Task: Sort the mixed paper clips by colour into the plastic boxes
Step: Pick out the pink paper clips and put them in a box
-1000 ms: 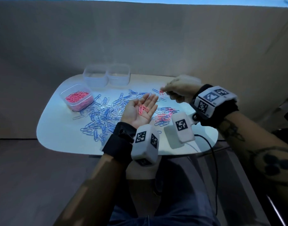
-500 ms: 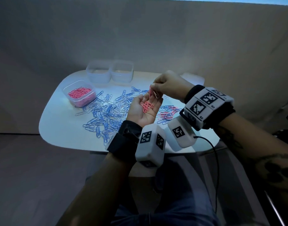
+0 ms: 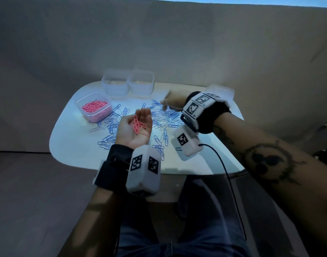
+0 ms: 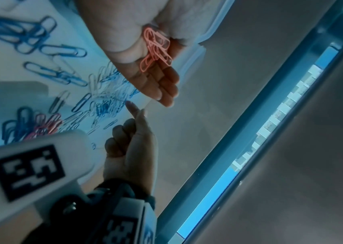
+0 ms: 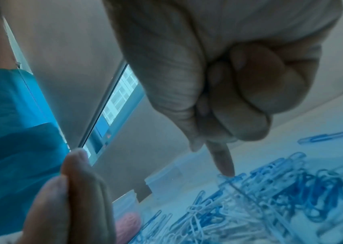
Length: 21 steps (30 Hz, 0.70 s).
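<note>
From the head view, the left hand (image 3: 135, 127) lies palm up with fingers relaxed, cradling a small bunch of pink clips (image 3: 137, 125) above the counter (image 3: 75, 145). Blue and white clips (image 3: 159, 119) are scattered there beside a clear box (image 3: 94, 108) of pink ones.

Left wrist view: the pink wire loops overlap on the palm.

Right wrist view: the right hand (image 5: 229, 82) is curled, its forefinger extended and touching the blue pile, gripping nothing.

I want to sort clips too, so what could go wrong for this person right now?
The loose pink paper clips only lie on the flat open left hand; tilting it might spill them back among the blue and white paper clips. The right hand, poking that tangled pile, could push clips off the white table.
</note>
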{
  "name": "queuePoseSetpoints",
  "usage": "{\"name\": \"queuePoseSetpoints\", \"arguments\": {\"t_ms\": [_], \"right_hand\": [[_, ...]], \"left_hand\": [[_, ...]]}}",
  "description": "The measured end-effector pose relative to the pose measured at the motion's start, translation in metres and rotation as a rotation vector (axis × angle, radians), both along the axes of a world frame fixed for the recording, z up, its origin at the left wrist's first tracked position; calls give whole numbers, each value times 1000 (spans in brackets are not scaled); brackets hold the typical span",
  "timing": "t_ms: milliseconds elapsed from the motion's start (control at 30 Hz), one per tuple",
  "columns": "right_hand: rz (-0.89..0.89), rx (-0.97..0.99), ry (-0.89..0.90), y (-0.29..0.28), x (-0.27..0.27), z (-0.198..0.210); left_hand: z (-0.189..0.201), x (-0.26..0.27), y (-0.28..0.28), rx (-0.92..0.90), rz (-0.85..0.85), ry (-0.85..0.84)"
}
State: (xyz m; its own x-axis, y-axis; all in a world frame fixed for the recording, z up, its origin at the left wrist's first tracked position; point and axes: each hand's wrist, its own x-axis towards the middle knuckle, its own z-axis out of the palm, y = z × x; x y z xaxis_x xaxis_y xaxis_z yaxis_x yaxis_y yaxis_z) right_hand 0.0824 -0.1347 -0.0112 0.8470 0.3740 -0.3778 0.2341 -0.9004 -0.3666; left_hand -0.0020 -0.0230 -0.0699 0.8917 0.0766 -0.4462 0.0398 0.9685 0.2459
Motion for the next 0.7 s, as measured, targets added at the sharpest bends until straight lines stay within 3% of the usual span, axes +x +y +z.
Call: {"name": "queuePoseSetpoints", "arguments": {"t_ms": [100, 233, 333, 467, 533, 633, 700], "right_hand": [[-15, 60, -64, 1, -2, 8], [-40, 443, -9, 5, -34, 26], [96, 294, 123, 18, -58, 22], [226, 57, -3, 14, -58, 33], [232, 135, -17, 3, -55, 42], [81, 372, -59, -25, -42, 51], [33, 309, -90, -49, -27, 43]], "left_hand": [[1, -5, 4, 48, -17, -4], [0, -1, -13, 96, -88, -35], [1, 0, -32, 50, -104, -27], [-1, -1, -30, 17, -83, -64], [1, -2, -25, -12, -80, -81], [0, -1, -16, -71, -91, -75], [-1, 1, -10, -54, -140, -46]]}}
